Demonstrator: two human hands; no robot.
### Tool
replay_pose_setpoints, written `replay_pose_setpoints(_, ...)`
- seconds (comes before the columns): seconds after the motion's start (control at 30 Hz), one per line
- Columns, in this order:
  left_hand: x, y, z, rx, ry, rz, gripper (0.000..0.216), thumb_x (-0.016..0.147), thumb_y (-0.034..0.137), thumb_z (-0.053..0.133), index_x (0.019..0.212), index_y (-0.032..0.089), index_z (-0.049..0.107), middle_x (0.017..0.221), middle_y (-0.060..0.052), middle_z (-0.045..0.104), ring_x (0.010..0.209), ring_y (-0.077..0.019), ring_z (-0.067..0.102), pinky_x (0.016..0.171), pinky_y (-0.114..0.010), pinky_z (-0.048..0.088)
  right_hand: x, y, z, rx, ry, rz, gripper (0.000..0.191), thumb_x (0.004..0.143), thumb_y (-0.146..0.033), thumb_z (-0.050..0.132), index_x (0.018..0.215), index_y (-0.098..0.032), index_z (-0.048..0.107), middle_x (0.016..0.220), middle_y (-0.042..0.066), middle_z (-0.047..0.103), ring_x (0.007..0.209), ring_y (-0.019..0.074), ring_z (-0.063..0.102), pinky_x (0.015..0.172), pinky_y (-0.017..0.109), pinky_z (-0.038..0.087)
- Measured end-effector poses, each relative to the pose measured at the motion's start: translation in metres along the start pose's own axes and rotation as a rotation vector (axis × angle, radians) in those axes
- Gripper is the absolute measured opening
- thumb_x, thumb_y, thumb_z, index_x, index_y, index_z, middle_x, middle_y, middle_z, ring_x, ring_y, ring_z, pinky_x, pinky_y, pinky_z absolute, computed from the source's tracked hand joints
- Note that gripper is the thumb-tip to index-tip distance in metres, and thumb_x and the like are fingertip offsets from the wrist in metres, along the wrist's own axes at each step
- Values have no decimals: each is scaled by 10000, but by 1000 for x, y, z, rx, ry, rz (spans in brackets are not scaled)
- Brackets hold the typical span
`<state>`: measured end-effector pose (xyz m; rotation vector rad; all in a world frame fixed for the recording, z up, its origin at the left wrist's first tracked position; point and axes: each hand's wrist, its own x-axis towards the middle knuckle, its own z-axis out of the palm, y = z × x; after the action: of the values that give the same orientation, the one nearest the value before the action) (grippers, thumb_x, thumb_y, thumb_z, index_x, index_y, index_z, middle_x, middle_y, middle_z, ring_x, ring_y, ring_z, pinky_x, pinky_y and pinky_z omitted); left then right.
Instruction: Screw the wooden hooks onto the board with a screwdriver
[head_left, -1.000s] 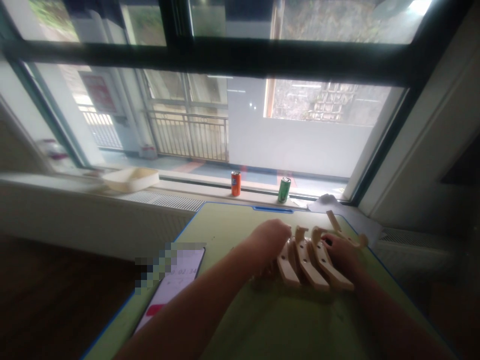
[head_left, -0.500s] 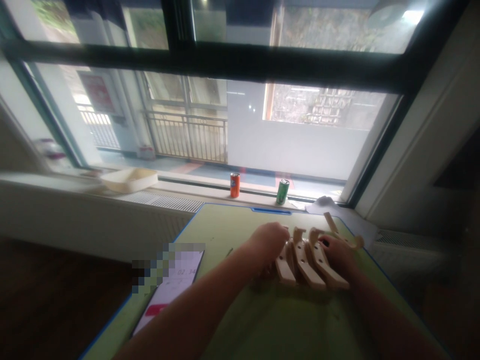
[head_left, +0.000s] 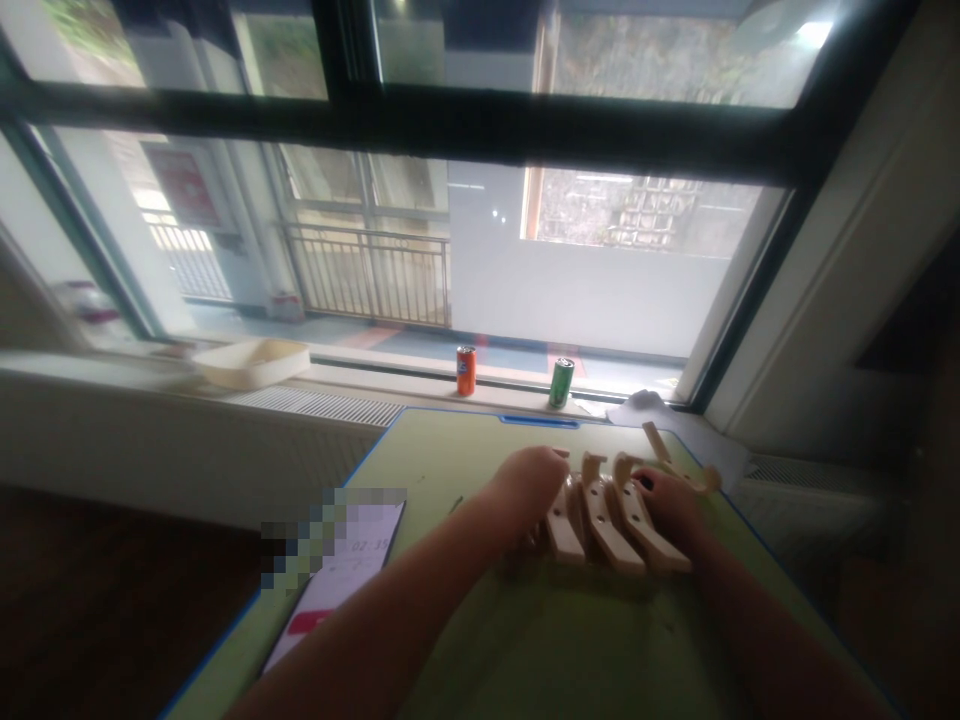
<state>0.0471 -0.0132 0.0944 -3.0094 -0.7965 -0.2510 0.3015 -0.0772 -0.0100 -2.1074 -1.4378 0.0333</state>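
Head: left hand (head_left: 525, 487), right hand (head_left: 673, 502) seemingly touch wooden hooks (head_left: 602, 520).

- Left hand (head_left: 526, 482) lies knuckles up, fingers curled under and out of sight; its bare forearm stretches in from the lower left.
- Right hand (head_left: 670, 503) sits palm down near it, fingers (head_left: 646, 484) bent, its forearm entering from the lower right.

Curved pieces (head_left: 604, 515): pale, smooth, probably wood. Table (head_left: 465, 450): matt green. Cans (head_left: 466, 370): glossy metal.
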Motion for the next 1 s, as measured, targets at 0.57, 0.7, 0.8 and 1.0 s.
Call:
replay_pose_setpoints(0.57, -19, -8, 8, -393, 158, -181, 173, 775, 291, 536, 862, 192, 648, 789, -22, 672, 693, -137, 601, 638, -237, 435, 2, -3, -2, -38, -25, 17, 253, 803, -400, 483, 813, -236, 675, 771, 54, 652, 701, 203, 556, 618, 316, 348)
replay_pose_setpoints(0.7, -19, -4, 15, -573, 195, -218, 207, 782, 304, 529, 911, 176, 628, 828, -24, 673, 706, -133, 611, 650, -239, 459, -4, -3, -8, -14, -22, -55, 277, 834, -412, 432, 851, -266, 667, 802, 51, 651, 716, 213, 562, 616, 336, 352)
replay_pose_setpoints(0.8, -23, 0, 20, -593, 238, -255, 214, 791, 313, 526, 927, 179, 623, 825, -22, 672, 716, -135, 614, 654, -241, 459, -5, -1, -9, -3, -24, -74, 285, 837, -422, 424, 846, -269, 664, 783, 51, 647, 694, 214, 559, 601, 343, 349)
replay_pose_setpoints(1.0, -35, 4, 23, -380, 364, -366, 258, 846, 299, 443, 977, 178, 630, 893, -66, 666, 796, -160, 604, 713, -265, 440, -2, 1, -4, 7, -9, -77, 262, 823, -415, 448, 818, -263, 661, 771, 48, 644, 676, 208, 549, 590, 339, 341)
